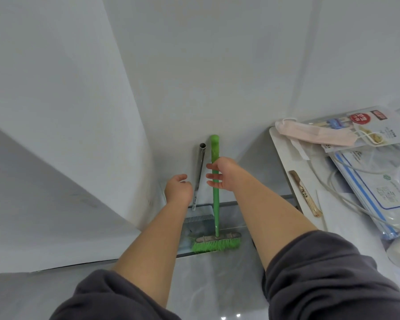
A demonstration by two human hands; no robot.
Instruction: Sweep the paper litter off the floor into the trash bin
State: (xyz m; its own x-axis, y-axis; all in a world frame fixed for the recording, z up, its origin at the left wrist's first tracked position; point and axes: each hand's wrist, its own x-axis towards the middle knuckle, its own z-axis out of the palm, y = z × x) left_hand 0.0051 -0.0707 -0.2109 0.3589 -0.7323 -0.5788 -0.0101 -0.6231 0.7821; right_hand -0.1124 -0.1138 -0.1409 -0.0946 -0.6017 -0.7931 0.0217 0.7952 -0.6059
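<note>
A green broom point(215, 204) leans upright against the white wall, its green bristles point(216, 245) on the floor. My right hand point(226, 173) holds the green handle high up, and its fingers reach behind the handle and show on its left side. Beside the broom stands a dustpan point(198, 221) with a silver metal handle point(200, 167). My left hand point(178, 188) hovers just left of that metal handle with loosely curled fingers, holding nothing and apart from it.
On the right, a white table point(286, 158) carries a pink face mask point(316, 135), plastic packages point(379, 181), a white cable and a wrapped stick point(306, 195). A white slanted panel point(56, 181) closes in the left side. Grey glossy floor point(217, 285) lies below.
</note>
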